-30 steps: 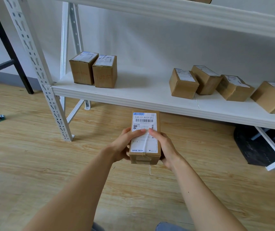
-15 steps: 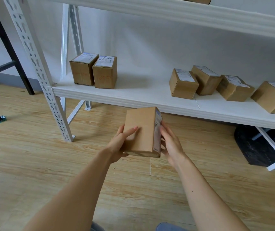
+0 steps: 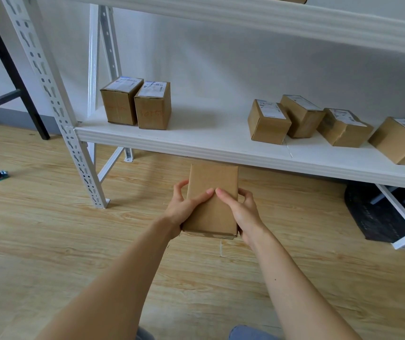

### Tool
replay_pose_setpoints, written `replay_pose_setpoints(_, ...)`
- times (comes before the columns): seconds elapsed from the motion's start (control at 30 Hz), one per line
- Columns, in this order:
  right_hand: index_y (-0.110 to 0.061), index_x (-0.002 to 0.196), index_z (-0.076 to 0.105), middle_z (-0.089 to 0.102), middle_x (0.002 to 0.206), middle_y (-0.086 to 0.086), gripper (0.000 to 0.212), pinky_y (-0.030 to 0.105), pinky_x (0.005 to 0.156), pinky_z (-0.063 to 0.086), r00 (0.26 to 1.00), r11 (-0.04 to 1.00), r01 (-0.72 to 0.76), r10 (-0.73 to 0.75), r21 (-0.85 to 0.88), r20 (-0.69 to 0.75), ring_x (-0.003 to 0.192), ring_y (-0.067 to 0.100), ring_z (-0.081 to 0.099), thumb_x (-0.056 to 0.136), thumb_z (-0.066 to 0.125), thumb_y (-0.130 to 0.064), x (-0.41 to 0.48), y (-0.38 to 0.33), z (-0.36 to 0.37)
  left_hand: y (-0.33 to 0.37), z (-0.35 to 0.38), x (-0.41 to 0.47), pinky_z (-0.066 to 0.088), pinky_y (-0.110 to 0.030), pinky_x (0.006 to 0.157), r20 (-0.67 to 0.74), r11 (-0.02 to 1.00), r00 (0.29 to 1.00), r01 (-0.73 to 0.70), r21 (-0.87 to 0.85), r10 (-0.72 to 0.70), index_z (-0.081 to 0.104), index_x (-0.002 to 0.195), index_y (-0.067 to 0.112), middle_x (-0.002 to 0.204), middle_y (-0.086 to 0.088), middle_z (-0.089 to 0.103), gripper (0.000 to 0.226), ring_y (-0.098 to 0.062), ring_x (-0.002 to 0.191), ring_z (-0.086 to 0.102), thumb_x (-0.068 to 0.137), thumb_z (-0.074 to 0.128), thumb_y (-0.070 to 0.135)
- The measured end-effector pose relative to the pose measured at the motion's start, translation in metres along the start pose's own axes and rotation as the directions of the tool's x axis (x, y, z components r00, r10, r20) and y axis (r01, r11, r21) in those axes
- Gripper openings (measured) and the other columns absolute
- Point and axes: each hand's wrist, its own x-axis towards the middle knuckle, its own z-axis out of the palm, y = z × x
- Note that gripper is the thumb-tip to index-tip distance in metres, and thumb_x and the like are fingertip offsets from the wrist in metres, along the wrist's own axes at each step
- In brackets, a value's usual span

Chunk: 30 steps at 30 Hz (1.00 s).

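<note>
Shelf (image 3: 208, 136) gap between boxes (image 3: 152, 106) seems free.

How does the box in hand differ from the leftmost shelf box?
The held box shows a plain face; the leftmost shelf box has a white label on top. The left hand and right hand grip the held box off the shelf; the leftmost shelf box stands on it. Both are brown cardboard.

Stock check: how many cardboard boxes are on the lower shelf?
6. Box one and box two side by side at the left; box three, box four, box five and box six rowed at the right. More may hide past the right edge. Held box excluded.
</note>
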Motion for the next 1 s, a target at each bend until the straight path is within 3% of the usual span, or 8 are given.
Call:
replay_pose_setpoints(0.13,-0.02,0.135,0.041,0.067,0.112,0.002,0.072,0.037,0.084,0.057,1.0,1.0,-0.011,0.011,0.0,-0.004,0.097,0.017,0.067,0.078,0.081,-0.04,0.001,0.004,-0.001,-0.001,-0.002,0.001,0.059,-0.042,0.086,-0.033,0.998,0.999,0.043,0.05,-0.041,0.027,0.145,0.029,0.118,-0.004,0.06,0.099,-0.022,0.102,0.066,0.069,0.086,0.051)
replay_pose_setpoints(0.2,-0.021,0.136,0.044,0.066,0.115,0.001,0.07,0.037,0.086,0.056,1.0,1.0,-0.029,0.029,-0.006,-0.002,0.1,0.017,0.066,0.08,0.078,-0.046,0.001,0.007,-0.003,-0.002,-0.005,0.003,0.058,-0.043,0.089,-0.007,0.995,0.996,0.085,0.047,-0.084,0.039,0.141,0.019,0.12,-0.005,0.063,0.102,-0.023,0.105,0.066,0.062,0.085,0.062)
replay_pose_setpoints(0.3,-0.021,0.138,0.047,0.063,0.121,-0.001,0.062,0.034,0.082,0.056,0.999,0.999,-0.011,0.009,-0.034,-0.034,0.1,0.014,0.063,0.087,0.069,-0.048,0.001,0.009,-0.005,0.001,-0.009,0.002,0.053,-0.032,0.069,0.018,0.996,0.996,0.089,-0.024,-0.089,0.056,0.125,0.011,0.108,-0.005,0.063,0.062,-0.02,0.093,0.061,0.088,0.06,0.059)
replay_pose_setpoints(0.43,-0.026,0.147,0.037,0.058,0.121,0.004,0.055,0.024,0.063,0.044,0.995,0.991,0.045,-0.055,-0.125,-0.077,0.087,0.007,0.058,0.098,0.057,-0.042,0.003,0.006,-0.008,0.0,-0.014,0.007,0.05,-0.03,0.068,-0.024,0.993,0.997,0.07,-0.093,-0.073,0.057,0.133,0.006,0.12,-0.012,0.063,0.048,-0.024,0.097,0.061,0.095,0.059,0.035)
replay_pose_setpoints(0.53,-0.025,0.135,0.051,0.061,0.126,0.004,0.048,0.028,0.073,0.048,1.0,0.994,0.001,-0.002,-0.111,-0.005,0.097,0.012,0.06,0.096,0.054,-0.052,0.001,0.002,-0.003,-0.001,-0.012,0.007,0.052,-0.033,0.071,0.046,0.998,0.999,0.032,-0.059,-0.029,0.054,0.138,0.023,0.12,-0.005,0.068,0.049,-0.024,0.102,0.065,0.092,0.066,0.036)
replay_pose_setpoints(0.67,-0.024,0.138,0.046,0.063,0.124,0.004,0.086,0.042,0.089,0.053,0.99,0.991,-0.093,0.102,-0.092,0.095,0.109,0.021,0.062,0.071,0.063,-0.075,-0.001,0.001,0.004,-0.001,-0.006,-0.001,0.057,-0.036,0.064,0.143,0.998,0.99,0.014,-0.063,-0.005,0.04,0.14,0.046,0.122,-0.005,0.066,0.053,-0.024,0.096,0.068,0.093,0.064,0.042)
replay_pose_setpoints(1.0,-0.02,0.133,0.05,0.065,0.118,0.004,0.062,0.035,0.068,0.052,0.996,0.998,-0.043,0.047,-0.053,0.076,0.103,0.022,0.065,0.082,0.074,-0.047,0.0,0.001,0.0,0.001,-0.008,-0.005,0.059,-0.046,0.072,0.166,0.999,0.986,0.028,-0.022,-0.024,0.036,0.144,0.047,0.125,-0.006,0.062,0.068,-0.031,0.106,0.066,0.085,0.07,0.048)
